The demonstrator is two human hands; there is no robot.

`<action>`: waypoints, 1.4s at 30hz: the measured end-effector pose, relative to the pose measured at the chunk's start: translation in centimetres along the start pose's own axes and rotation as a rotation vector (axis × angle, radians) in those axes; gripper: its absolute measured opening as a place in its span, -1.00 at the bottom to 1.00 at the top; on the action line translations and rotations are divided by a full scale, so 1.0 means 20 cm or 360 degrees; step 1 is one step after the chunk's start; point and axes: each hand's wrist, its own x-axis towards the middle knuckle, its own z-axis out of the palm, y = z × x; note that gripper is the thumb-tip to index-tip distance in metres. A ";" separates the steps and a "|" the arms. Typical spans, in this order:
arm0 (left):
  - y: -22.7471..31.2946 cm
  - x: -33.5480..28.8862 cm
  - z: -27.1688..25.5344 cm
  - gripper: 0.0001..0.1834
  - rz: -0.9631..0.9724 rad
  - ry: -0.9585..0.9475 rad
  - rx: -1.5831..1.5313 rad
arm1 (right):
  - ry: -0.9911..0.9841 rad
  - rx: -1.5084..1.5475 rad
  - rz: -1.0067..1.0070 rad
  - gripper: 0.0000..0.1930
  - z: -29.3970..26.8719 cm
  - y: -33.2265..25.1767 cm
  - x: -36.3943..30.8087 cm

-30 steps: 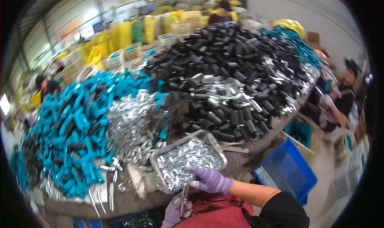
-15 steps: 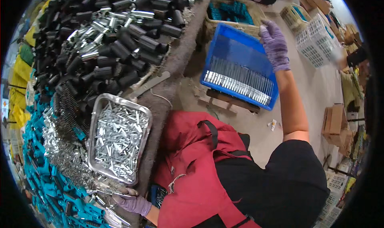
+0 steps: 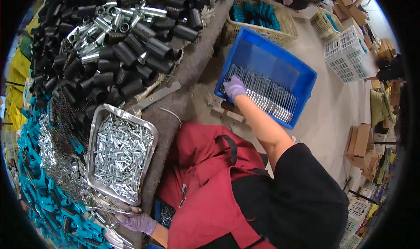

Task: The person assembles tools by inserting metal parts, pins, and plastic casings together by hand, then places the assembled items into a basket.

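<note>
Thin metal rods (image 3: 269, 104) are lined up inside a blue crate (image 3: 273, 56) on the right, their long axes running roughly far to near, shiny ends nearest. The row's left end is reached by the closer, gloved right hand (image 3: 235, 87); its grip cannot be told. A silver piece (image 3: 117, 210) appears grasped by the left hand (image 3: 139, 223), near left, beside a metal tray (image 3: 127, 115).

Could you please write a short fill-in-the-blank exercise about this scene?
The right hand reaches into a plastic crate coloured ____.
The left hand wears a purple ____.
Small metal pieces lie in the rectangular metal ____.
The person's apron is ____.

Missing words: blue; glove; tray; red.
</note>
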 end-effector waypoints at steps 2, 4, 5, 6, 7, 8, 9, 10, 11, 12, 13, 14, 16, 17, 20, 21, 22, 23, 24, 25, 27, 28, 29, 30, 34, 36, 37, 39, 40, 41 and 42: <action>-0.01 0.00 0.04 -0.56 0.0039 -0.0073 0.0003 | 0.0146 -0.0057 0.0031 -0.64 -0.07 0.00 -0.04; -0.03 0.00 0.11 -0.56 0.0129 -0.0099 -0.0014 | 0.0237 -0.0005 0.0024 -0.64 -0.04 0.00 -0.05; -0.01 0.03 0.13 -0.56 0.0182 -0.0096 -0.0024 | 0.0305 0.0050 -0.0009 -0.64 -0.04 -0.01 -0.08; -0.01 0.02 0.11 -0.56 0.0227 -0.0098 -0.0031 | 0.0339 0.0085 0.0006 -0.63 -0.06 -0.01 -0.10; -0.02 -0.01 0.12 -0.56 0.0284 -0.0083 -0.0037 | 0.0358 0.0122 0.0008 -0.62 -0.06 -0.03 -0.13; -0.02 -0.01 0.14 -0.56 0.0332 -0.0073 -0.0041 | 0.0400 0.0126 0.0009 -0.65 -0.04 0.01 -0.11; -0.02 -0.03 0.13 -0.56 0.0375 -0.0060 -0.0034 | 0.0435 0.0132 0.0019 -0.67 -0.02 0.07 -0.07; -0.01 -0.04 0.13 -0.56 0.0430 -0.0015 -0.0023 | 0.0462 0.0176 0.0064 -0.71 -0.02 0.09 -0.06; -0.01 -0.05 0.15 -0.56 0.0486 0.0033 -0.0009 | 0.0483 0.0223 0.0110 -0.74 -0.05 0.11 -0.04; 0.00 -0.07 0.10 -0.56 0.0537 0.0082 0.0013 | 0.0605 -0.0242 -0.0229 -0.79 -0.11 0.20 0.04; -0.01 -0.10 0.05 -0.56 0.0591 0.0140 0.0037 | 0.0725 -0.0702 -0.0578 -0.83 -0.16 0.25 0.10; -0.01 -0.12 -0.06 -0.56 0.0654 0.0238 0.0065 | 0.0823 0.0062 -0.0792 -0.87 -0.21 0.19 0.08; 0.11 -0.26 0.24 -0.71 0.0442 0.0765 0.0147 | 0.0336 0.1382 -0.0964 -0.89 -0.43 -0.22 -0.27; 0.11 -0.29 0.19 -0.71 0.0287 0.0441 -0.0103 | -0.0186 0.1869 -0.0851 -0.89 -0.56 -0.46 -0.54; 0.01 -0.22 0.07 -0.61 0.0081 -0.0121 0.0526 | -0.0812 0.1050 -0.2105 -0.91 -0.65 -0.77 -1.11; 0.03 -0.22 0.20 -0.63 0.0032 -0.0041 0.0675 | -0.0862 0.0517 -0.2915 -0.91 -0.55 -0.90 -1.17; 0.14 -0.24 0.33 -0.42 -0.0441 -0.0125 0.0118 | -0.0883 0.0221 -0.3212 -0.90 -0.49 -0.98 -1.32; 0.14 -0.25 0.31 -0.34 -0.0123 -0.0586 0.0074 | -0.0886 -0.0078 -0.3505 -0.89 -0.45 -1.03 -1.45; 0.15 -0.30 0.33 -0.31 -0.0039 -0.0358 0.0196 | -0.1013 -0.0155 -0.3559 -0.88 -0.37 -1.06 -1.48; 0.17 -0.30 0.27 -0.31 -0.0179 -0.0382 0.0010 | -0.1145 -0.0227 -0.3611 -0.88 -0.29 -1.10 -1.48; 0.20 -0.34 0.22 -0.32 0.0033 -0.0129 -0.0014 | -0.1569 0.0057 -0.3336 -0.84 -0.27 -1.18 -1.53; 0.22 -0.35 0.20 -0.34 0.0030 -0.0174 -0.0123 | -0.1858 0.0129 -0.3157 -0.81 -0.23 -1.20 -1.53; 0.23 -0.36 0.16 -0.34 0.0030 -0.0232 -0.0226 | -0.2117 0.0192 -0.2956 -0.79 -0.20 -1.20 -1.53; 0.19 -0.39 0.16 -0.39 0.0143 -0.0273 -0.0375 | -0.2507 0.0154 -0.2137 -0.78 -0.22 -1.18 -1.55; 0.15 -0.40 0.12 -0.38 0.0243 -0.0074 -0.0236 | -0.2913 0.0374 -0.0760 -0.73 -0.18 -1.15 -1.55; 0.11 -0.42 0.10 -0.35 0.0319 -0.0010 -0.0245 | -0.2923 0.0834 -0.0264 -0.70 -0.11 -1.06 -1.56; 0.09 -0.44 0.11 -0.34 0.0346 0.0043 -0.0211 | -0.2924 0.0827 -0.0258 -0.70 -0.10 -1.03 -1.57; 0.08 -0.45 0.10 -0.34 0.0346 0.0083 -0.0193 | -0.2983 0.1091 -0.0102 -0.70 -0.08 -0.97 -1.59; 0.08 -0.46 0.10 -0.33 0.0351 0.0117 -0.0168 | -0.2979 0.1153 -0.0102 -0.70 -0.04 -0.94 -1.59; 0.08 -0.47 0.10 -0.33 0.0344 0.0116 -0.0172 | -0.2973 0.1151 -0.0097 -0.70 -0.02 -0.92 -1.58; 0.07 -0.47 0.10 -0.32 0.0352 0.0142 -0.0125 | -0.3034 0.1171 -0.0099 -0.71 -0.01 -0.91 -1.57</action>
